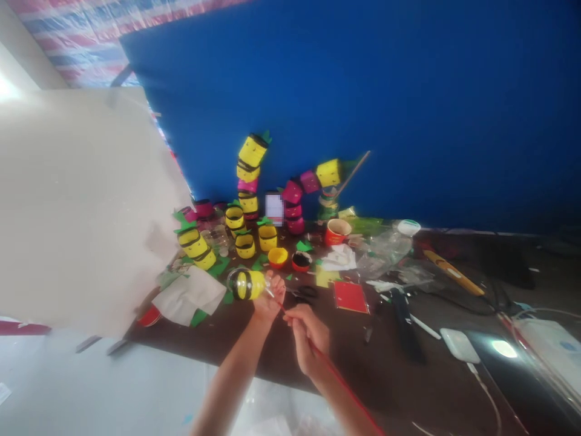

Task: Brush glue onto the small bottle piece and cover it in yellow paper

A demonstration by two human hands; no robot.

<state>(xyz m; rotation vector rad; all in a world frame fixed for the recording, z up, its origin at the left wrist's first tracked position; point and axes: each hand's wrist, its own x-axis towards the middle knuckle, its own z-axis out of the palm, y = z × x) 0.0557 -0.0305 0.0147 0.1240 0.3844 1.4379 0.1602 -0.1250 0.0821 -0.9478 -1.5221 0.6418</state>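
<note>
My left hand [271,297] is closed around the neck end of a clear plastic bottle [250,284], which lies on its side in the air and carries yellow and black painted bands. A long paintbrush [338,374] with a red handle is pinched in my right hand [308,336]. Its front end points at the bottle's neck, beside my left fingers; the bristles are too blurred to make out. Just beyond the hands stand a cup of yellow paint [278,258] and a cup of black paint [301,261].
Several yellow-and-black painted cups [246,245] stand behind, near a yellow and magenta stack [249,181] against the blue board [363,91]. Scissors [303,293], a red square [351,297], white paper [189,295] and an orange-handled cutter [454,272] lie on the dark table [363,375].
</note>
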